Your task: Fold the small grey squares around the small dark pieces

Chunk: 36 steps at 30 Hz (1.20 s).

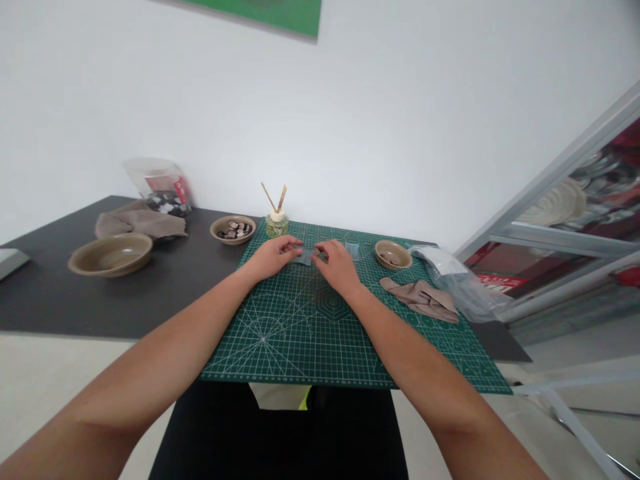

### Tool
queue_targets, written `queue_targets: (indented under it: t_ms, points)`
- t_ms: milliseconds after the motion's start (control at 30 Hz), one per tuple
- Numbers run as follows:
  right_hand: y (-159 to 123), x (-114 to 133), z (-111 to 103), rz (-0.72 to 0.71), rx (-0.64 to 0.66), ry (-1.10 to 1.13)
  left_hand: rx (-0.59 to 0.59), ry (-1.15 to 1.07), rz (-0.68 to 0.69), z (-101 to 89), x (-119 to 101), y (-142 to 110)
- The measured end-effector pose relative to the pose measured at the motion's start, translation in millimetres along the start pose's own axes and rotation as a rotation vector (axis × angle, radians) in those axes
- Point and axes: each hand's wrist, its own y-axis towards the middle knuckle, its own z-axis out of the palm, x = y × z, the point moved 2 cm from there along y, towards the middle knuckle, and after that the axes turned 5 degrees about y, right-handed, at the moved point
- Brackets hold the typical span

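Observation:
Over the far half of the green cutting mat [280,327], my left hand [273,257] and my right hand [338,265] face each other, a short gap apart. Between them is a see-through, bluish piece that looks like a small clear plastic bag [303,257]. My left thumb and fingers pinch its left side. The fingers of my right hand are closed at its right side, and their tips are too small to make out fully. Just past my right hand, another clear bluish piece [353,249] lies flat on the mat.
Left of the mat are a bowl of dark and light pieces [233,230], a larger bowl [111,255], a cloth [137,220] and a clear tub [161,187]. A reed diffuser [277,224] stands behind. To the right are a small bowl [393,255], a cloth [423,298] and a plastic bag [463,280].

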Motion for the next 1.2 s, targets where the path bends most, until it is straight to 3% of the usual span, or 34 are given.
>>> queue_targets:
  t_ms: [200, 400, 533, 767, 967, 1200]
  points:
    - [5, 27, 6, -0.036, 0.016, 0.100, 0.109, -0.462, -0.067, 2.9, 6, 0]
    - [14, 26, 14, -0.090, 0.029, 0.211, 0.088, -0.505, -0.102, -2.2, 7, 0]
    - [25, 27, 7, -0.180, 0.041, 0.234, 0.026, -0.572, -0.139, -2.9, 9, 2]
    - [86, 26, -4, 0.092, -0.096, 0.324, 0.139, -0.652, -0.123, 4.3, 11, 3]
    - [139, 35, 22, 0.192, -0.013, 0.269, 0.198, -0.677, -0.149, 5.6, 13, 3]
    - [178, 41, 57, 0.211, 0.015, 0.311, 0.252, -0.715, -0.183, 6.9, 9, 0]
